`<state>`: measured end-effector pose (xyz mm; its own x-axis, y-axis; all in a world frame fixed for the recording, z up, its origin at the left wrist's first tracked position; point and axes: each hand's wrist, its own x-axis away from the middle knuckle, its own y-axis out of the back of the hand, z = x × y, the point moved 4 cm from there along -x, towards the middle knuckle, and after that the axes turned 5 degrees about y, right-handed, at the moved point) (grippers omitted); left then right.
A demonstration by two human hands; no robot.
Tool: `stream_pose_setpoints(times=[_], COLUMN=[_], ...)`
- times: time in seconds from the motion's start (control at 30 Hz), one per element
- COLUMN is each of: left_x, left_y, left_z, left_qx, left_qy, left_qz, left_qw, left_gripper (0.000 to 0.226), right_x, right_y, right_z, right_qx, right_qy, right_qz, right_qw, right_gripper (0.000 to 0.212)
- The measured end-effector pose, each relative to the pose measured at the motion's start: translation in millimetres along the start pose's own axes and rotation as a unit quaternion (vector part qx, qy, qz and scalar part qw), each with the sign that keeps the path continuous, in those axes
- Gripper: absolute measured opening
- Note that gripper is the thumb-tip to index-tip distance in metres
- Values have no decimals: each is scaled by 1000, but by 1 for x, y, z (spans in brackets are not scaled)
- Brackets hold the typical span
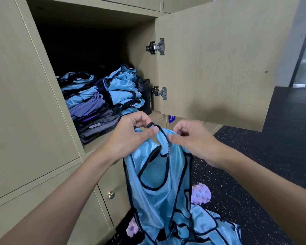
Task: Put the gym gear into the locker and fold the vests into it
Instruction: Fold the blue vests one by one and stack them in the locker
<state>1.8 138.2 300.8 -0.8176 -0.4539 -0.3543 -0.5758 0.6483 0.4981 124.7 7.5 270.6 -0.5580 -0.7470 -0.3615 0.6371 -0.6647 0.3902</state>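
both hands are up in front of the open locker, close together w/ a small gap btwn them. left hand pinches the black-trimmed shoulder strap of a light blue vest w/ thumb + forefinger. right hand pinches the same strap just beside it, other fingers curled. vest hangs from the grip, lower part running into more blue vests heaped on the speckled floor. inside the locker: two stacks of folded vests, the left one on purple + grey clothes, and a black bottle upright at the right wall. door is swung open to the right. pink foam roller lies on the floor behind the vest.
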Motion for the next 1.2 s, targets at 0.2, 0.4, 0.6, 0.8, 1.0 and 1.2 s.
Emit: stream_pose_setpoints(times=[0.2, 0.4, 0.6, 0.8, 1.0, 1.2], left_x=[4, 1, 2, 7, 6, 4], left_y=[-6, -5, -4, -12, -15, -14], left_z=[-10, -2, -4, -8, -8, -12], left_qx=[25, 1, 34, 79, -10, 29], left_qy=[23, 43, 77, 105, 99, 77], left_qz=[1, -65, -26, 63, 72, 10], left_qw=[999, 997, 996, 989, 992, 997], left_gripper=[30, 5, 5, 19, 21, 14], right_x=[0, 1, 1, -2, -3, 4], right_y=[3, 7, 13, 18, 24, 19], right_z=[6, 7, 3, 3, -5, 4], right_qx=[17, 4, -11, -74, -60, -8], right_qy=[40, 40, 23, 4, -21, 34], right_qz=[-35, -28, -52, -98, -106, -125], right_qw=[998, 999, 998, 992, 992, 992], right_gripper=[21, 23, 20, 10, 12, 10])
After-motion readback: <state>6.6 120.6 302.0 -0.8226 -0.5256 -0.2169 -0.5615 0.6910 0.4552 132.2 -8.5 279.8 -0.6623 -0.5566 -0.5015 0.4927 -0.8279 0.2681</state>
